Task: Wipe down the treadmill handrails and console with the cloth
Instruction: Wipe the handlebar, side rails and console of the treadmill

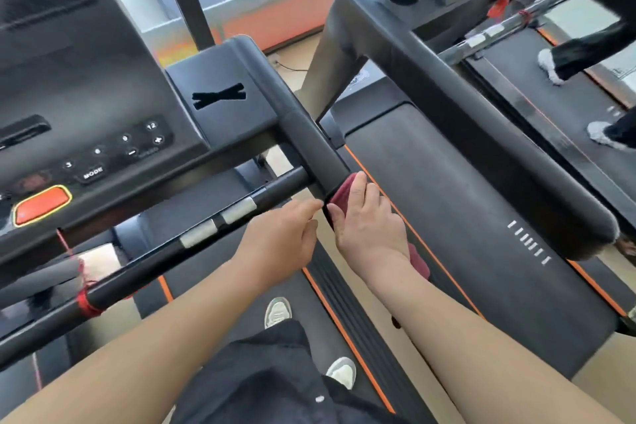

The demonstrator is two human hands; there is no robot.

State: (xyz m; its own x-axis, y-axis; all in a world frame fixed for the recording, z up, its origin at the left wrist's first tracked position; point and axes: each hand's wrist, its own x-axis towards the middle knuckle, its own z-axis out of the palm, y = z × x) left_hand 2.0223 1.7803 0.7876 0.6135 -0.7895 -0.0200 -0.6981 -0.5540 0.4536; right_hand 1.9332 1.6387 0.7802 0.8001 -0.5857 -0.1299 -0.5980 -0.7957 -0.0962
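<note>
A dark red cloth (344, 190) is wrapped over the near end of the black right handrail (311, 141) of the treadmill. My right hand (370, 220) is closed around that cloth and the rail's end; more cloth hangs below my wrist. My left hand (285, 239) sits just left of it, fingers curled toward the cloth, fingertips touching the rail's end. The console (86, 97) with buttons and an orange stop button (43, 205) fills the upper left. A black crossbar (165, 251) with silver sensor plates runs below the console.
A second treadmill (457, 107) stands close on the right, its long handrail parallel to mine. On a third belt at the far right a person's legs and white shoes (550, 69) are in view. A red cord (86, 299) is tied round the crossbar. My own shoes (278, 312) stand on the belt.
</note>
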